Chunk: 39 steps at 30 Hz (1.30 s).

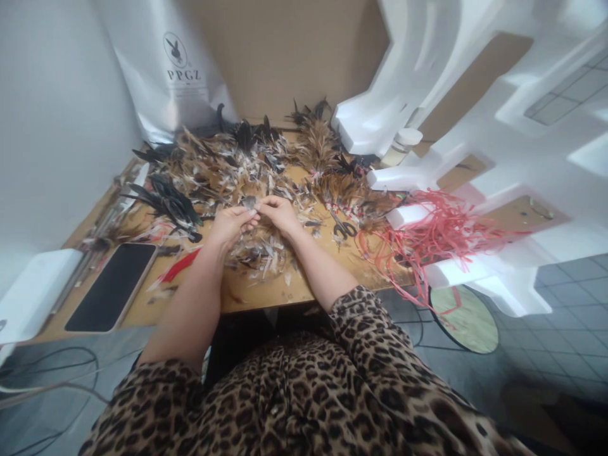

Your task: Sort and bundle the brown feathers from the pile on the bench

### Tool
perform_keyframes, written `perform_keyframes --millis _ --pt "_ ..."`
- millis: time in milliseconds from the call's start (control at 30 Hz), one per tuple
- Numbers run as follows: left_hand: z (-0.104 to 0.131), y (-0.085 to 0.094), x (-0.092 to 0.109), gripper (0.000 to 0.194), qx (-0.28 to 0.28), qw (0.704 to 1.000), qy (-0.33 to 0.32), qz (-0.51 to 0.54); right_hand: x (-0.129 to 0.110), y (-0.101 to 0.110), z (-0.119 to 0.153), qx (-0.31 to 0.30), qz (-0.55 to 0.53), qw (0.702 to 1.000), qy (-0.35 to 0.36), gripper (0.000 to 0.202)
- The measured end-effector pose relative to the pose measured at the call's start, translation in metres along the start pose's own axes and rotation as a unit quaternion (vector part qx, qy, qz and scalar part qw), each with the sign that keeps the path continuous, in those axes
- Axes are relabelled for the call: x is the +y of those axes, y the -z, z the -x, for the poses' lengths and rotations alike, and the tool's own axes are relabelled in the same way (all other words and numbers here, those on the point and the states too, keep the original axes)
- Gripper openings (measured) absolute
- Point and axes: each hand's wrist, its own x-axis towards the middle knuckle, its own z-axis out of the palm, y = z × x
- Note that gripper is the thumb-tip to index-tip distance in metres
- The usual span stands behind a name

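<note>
Apparently for fine control, I have the left hand (230, 226) and right hand (281, 214) fingertip to fingertip, pinching a small greyish feather (249, 202) between them; scissors (344, 229) lie right of the right hand, seemingly for easy reach.

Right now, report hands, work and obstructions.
Left hand and right hand pinching small grey feather. Loose brown feathers around them. Black-handled scissors beside right forearm, untouched.

Both hands at a small feather, head view.
Left hand (231, 225) and right hand (278, 214) pinch small grey feather (249, 202); scissors (344, 228) lie right of right hand.
</note>
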Motion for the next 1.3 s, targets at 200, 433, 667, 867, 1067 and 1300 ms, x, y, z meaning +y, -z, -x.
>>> perform_keyframes --millis 200,433,667,867,1067,1300 --pt "0.001 -0.002 0.001 0.016 0.013 1.0 -0.013 -0.024 -0.004 -0.002 0.002 -0.023 -0.032 0.999 -0.033 0.024" --pt "0.004 -0.005 0.002 0.018 -0.001 1.0 -0.01 -0.016 -0.005 -0.002 0.003 -0.011 -0.043 0.998 -0.037 0.02" --pt "0.002 -0.002 0.007 0.01 -0.007 0.994 0.032 0.107 -0.005 -0.003 0.003 -0.038 0.038 0.997 0.05 0.024" --pt "-0.001 -0.002 0.006 0.009 -0.001 0.98 0.048 0.192 -0.016 -0.005 0.015 -0.061 0.369 0.897 0.236 0.033" --pt "0.002 -0.009 0.005 0.009 0.003 0.976 0.082 0.201 -0.016 -0.005 0.018 -0.052 0.507 0.823 0.248 0.03" --pt "0.001 -0.006 0.005 0.01 0.004 0.986 0.05 0.158 -0.013 -0.004 0.013 -0.051 0.441 0.866 0.231 0.028"
